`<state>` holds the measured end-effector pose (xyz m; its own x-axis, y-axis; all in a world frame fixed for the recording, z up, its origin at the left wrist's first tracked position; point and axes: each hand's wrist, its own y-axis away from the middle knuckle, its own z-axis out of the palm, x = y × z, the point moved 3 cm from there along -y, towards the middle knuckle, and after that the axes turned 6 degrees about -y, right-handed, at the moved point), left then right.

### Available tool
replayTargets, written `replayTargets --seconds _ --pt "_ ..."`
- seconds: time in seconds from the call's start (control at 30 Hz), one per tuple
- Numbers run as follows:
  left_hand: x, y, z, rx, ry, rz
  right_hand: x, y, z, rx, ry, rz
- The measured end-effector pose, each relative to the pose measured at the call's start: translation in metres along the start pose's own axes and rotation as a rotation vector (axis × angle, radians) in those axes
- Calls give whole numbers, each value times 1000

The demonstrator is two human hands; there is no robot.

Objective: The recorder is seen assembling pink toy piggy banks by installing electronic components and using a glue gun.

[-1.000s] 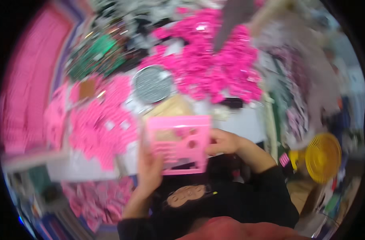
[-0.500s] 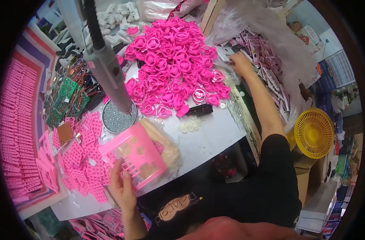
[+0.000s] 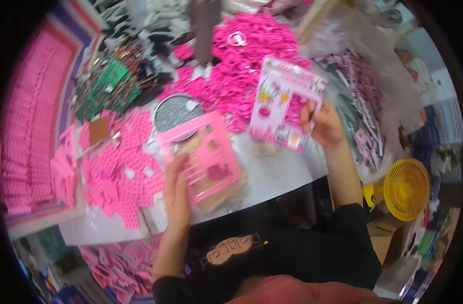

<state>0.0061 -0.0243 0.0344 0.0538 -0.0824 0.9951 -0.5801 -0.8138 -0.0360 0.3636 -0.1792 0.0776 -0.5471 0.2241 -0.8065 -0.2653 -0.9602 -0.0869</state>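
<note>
My left hand (image 3: 178, 197) grips a pink plastic shell (image 3: 226, 154) by its near left edge, thumb and fingers at its slotted side. The shell has round holes and a larger opening, and is tilted over a clear bag on the table. My right hand (image 3: 325, 124) pinches a flat printed pink card (image 3: 277, 114) with cut-out openings by its right edge. The card is raised in front of a heap of bright pink wheel-shaped parts (image 3: 241, 68). Motion blurs both held pieces slightly.
A round dish holds small grey screws (image 3: 175, 116). A grey tool (image 3: 203, 33) hangs above it. Pink button pads (image 3: 120, 187) and green circuit boards (image 3: 112, 83) lie left. More printed strips (image 3: 366, 106) are piled right, near a yellow basket (image 3: 406, 190).
My right hand has come back from the far right pile with the printed card. My left hand still holds the shell, now a little farther right and up in view. The view has shifted.
</note>
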Motion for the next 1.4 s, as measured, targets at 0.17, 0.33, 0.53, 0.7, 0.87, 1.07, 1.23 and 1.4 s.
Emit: replayTargets --seconds 0.17,0.33,0.53,0.7,0.87,1.07,1.23,1.4 --pt "1 -3 20 -4 413 -148 80 -17 88 -92 -51 -164" --pt "27 9 26 -110 731 -257 124 -16 177 -448 873 -369" --pt "-5 14 -24 77 968 -306 69 -6 164 -372 1411 -437" --pt "-7 -2 -28 -106 844 -255 145 -13 111 8 -137 472" --pt "7 -14 -39 209 342 -169 152 -21 151 -131 521 7" --pt "21 -1 -38 493 -33 149 159 -20 177 -222 386 16" --pt "69 3 -67 491 45 -26 164 -13 140 -215 313 119" --pt "35 21 -50 131 -737 107 161 -17 152 -155 -45 316"
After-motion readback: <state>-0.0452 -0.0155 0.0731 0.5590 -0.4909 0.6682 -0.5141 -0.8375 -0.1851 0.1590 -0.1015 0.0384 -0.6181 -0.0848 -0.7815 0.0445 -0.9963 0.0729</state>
